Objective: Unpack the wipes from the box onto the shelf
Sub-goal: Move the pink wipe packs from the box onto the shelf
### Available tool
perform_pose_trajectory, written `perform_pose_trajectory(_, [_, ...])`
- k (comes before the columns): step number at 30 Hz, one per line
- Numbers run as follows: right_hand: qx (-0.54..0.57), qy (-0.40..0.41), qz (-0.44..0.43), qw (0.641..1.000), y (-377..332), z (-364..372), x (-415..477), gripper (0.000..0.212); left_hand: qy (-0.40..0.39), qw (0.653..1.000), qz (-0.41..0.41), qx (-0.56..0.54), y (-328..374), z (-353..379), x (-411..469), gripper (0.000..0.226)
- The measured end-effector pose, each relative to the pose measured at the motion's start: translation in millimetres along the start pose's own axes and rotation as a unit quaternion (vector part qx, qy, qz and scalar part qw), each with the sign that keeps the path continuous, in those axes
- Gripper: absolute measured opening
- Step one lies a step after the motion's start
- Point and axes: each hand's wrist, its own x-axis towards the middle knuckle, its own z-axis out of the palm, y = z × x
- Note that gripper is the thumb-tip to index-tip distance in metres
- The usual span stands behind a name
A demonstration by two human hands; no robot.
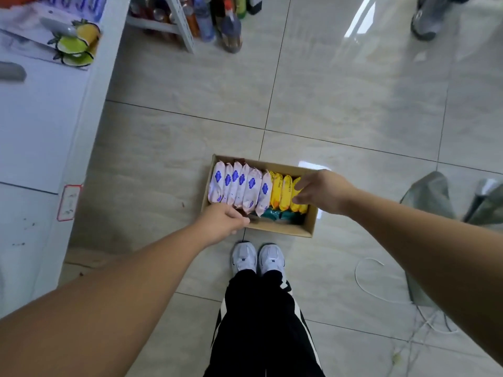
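Clamping 7 o'clock corner of cardboard box [283, 232] with left grip [221, 223]. Pinching yellow wipes pack [299, 207] at 3 o'clock end with right grip [324, 191].

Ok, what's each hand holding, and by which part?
Right hand pinches the rightmost yellow wipes pack in the brown cardboard box, across its top edge. Left hand curls at the box's near-left corner; grip unclear.

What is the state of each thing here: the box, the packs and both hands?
box: open, on the floor, full of packs.
white-and-blue packs: upright in a row, left part of box.
yellow packs: upright, right part.
left hand: fingers curled at near left corner; grip unclear.
right hand: pinches the rightmost yellow pack.
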Motion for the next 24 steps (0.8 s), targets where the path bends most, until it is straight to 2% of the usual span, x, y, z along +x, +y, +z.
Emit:
perform_pose_trajectory(4, [0.002,-0.007,0.022,1.000,34.7,34.2,50.0,0.035,0.002,0.999,-0.038,-0.030,-34.3,21.2,52.1,0.023])
perform_pose_trajectory(12, [0.006,-0.009,0.026,1.000,70.9,75.4,135.0,0.033,-0.007,0.993,-0.093,-0.072,-85.1,66.1,134.9,0.031])
perform_pose_trajectory(19, [-0.007,-0.003,-0.009,1.000,69.3,95.3,206.2,0.070,0.049,0.993,-0.100,-0.030,-103.0,83.0,200.6,0.048])
perform_pose_trajectory(22, [-0.057,-0.019,-0.046,0.997,65.3,103.1,229.2,0.082,0.079,0.990,-0.109,-0.040,-101.2,89.6,216.3,0.041])
perform_pose_trajectory(24, [-0.099,-0.023,-0.062,0.993,62.4,108.0,240.3,0.079,0.089,0.986,-0.124,-0.070,-104.3,95.2,224.5,0.059])
